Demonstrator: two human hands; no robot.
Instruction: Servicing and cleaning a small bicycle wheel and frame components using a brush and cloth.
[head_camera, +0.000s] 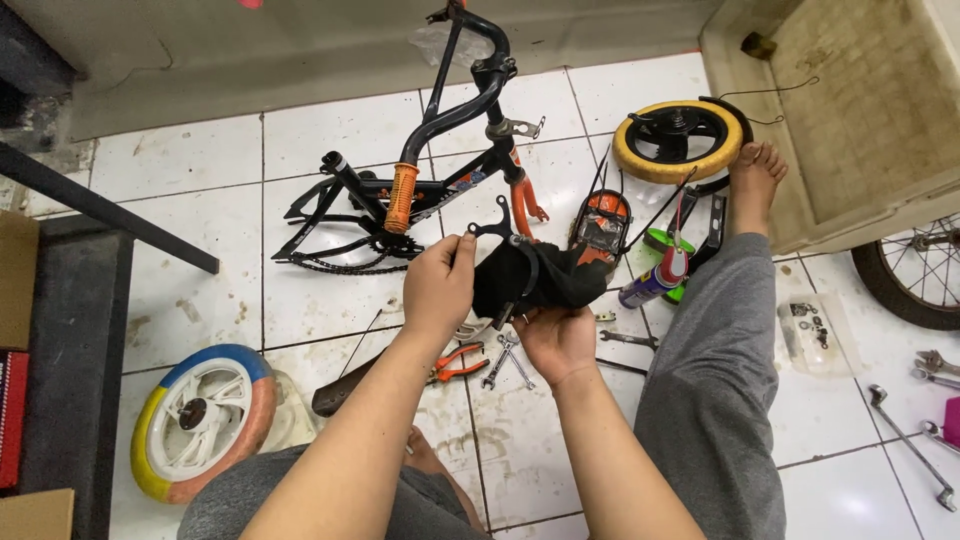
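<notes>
The left hand (438, 285) pinches the black metal bracket (497, 232) upright for access; the right hand (557, 338) cups the black cloth (540, 280) beneath it, supporting it above the wrenches (505, 358).

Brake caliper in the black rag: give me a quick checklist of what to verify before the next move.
1. Left hand pinches the arm of the brake caliper: ok.
2. Right hand supports the black rag from below: ok.
3. Caliper clean under the rag: cannot tell, the rag hides most of it.
4. Tools within reach: ok, the orange-handled pliers and the small wrenches lie just beneath the hands.
5. Spray can close by: ok, it lies right of the rag.
6. Bicycle frame settled: ok, it lies flat on the tiled floor.
</notes>
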